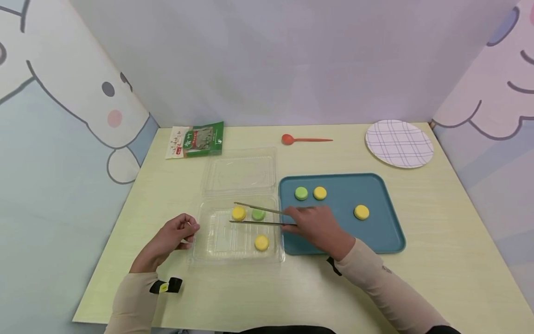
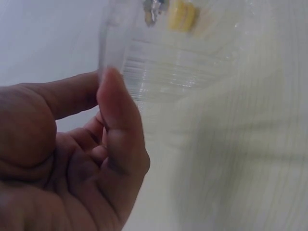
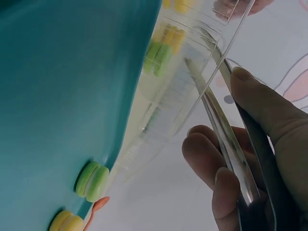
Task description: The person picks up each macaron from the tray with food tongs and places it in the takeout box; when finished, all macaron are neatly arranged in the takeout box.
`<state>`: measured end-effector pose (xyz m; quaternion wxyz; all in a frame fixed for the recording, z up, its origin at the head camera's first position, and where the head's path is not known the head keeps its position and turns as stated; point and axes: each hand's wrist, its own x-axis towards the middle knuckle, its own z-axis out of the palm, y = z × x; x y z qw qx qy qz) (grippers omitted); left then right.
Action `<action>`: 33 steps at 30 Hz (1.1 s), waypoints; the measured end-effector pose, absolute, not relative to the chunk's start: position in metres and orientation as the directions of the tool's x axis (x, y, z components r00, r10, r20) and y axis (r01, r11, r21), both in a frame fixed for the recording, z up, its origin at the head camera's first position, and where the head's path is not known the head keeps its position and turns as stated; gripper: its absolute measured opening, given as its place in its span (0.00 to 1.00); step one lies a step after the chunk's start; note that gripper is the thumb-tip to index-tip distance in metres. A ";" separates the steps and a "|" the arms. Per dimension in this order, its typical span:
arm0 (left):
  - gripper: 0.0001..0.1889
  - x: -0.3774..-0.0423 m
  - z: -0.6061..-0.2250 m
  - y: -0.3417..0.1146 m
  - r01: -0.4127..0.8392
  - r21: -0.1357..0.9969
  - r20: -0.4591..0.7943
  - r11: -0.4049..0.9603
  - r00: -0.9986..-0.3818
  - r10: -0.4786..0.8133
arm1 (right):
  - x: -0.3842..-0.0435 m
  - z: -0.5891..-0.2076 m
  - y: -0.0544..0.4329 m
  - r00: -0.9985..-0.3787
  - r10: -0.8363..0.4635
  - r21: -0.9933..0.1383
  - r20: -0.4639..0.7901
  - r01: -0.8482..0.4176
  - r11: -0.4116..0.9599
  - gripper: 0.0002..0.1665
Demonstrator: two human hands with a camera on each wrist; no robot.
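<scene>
My left hand [image 1: 173, 239] pinches the left rim of a clear plastic box [image 1: 214, 253] between thumb and fingers, close up in the left wrist view. My right hand [image 1: 319, 227] grips metal tongs [image 1: 263, 223], whose arms are spread apart and reach over the box from the right. In the head view a yellow macaron [image 1: 238, 213] and a green macaron [image 1: 258, 214] show between the tong arms. Another yellow macaron [image 1: 261, 242] lies nearer me in the box. The right wrist view shows the tong tips apart, with nothing pinched.
A blue tray [image 1: 342, 241] beside the box bears a green macaron [image 1: 301, 193] and two yellow ones [image 1: 320, 193]. The box's lid [image 1: 241, 171] lies folded back. Behind are a green food packet [image 1: 204, 139], a red spoon [image 1: 288, 139] and a checked plate [image 1: 399, 144].
</scene>
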<state>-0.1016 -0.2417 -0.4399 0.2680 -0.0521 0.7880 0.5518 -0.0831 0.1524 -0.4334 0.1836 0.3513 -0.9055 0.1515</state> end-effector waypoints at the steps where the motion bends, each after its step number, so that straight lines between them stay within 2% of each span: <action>1: 0.10 -0.102 -0.440 -0.242 -0.377 0.842 -0.480 0.387 -0.851 0.214 | -0.083 -0.434 0.153 -0.683 -0.576 -0.146 0.450 -0.693 0.706 0.25; 13: 0.10 -0.103 -0.439 -0.242 -0.377 0.840 -0.484 0.390 -0.846 0.223 | -0.078 -0.442 0.169 -0.658 -0.541 -0.154 0.524 -0.697 0.700 0.30; 17: 0.10 -0.103 -0.439 -0.242 -0.374 0.842 -0.480 0.388 -0.848 0.225 | -0.076 -0.445 0.174 -0.666 -0.532 -0.178 0.523 -0.696 0.696 0.26; 23: 0.10 -0.103 -0.440 -0.242 -0.376 0.837 -0.484 0.399 -0.848 0.216 | -0.072 -0.448 0.179 -0.663 -0.513 -0.190 0.545 -0.694 0.695 0.36; 33: 0.10 -0.103 -0.442 -0.243 -0.382 0.833 -0.490 0.400 -0.845 0.214 | -0.063 -0.449 0.192 -0.648 -0.482 -0.203 0.590 -0.697 0.688 0.32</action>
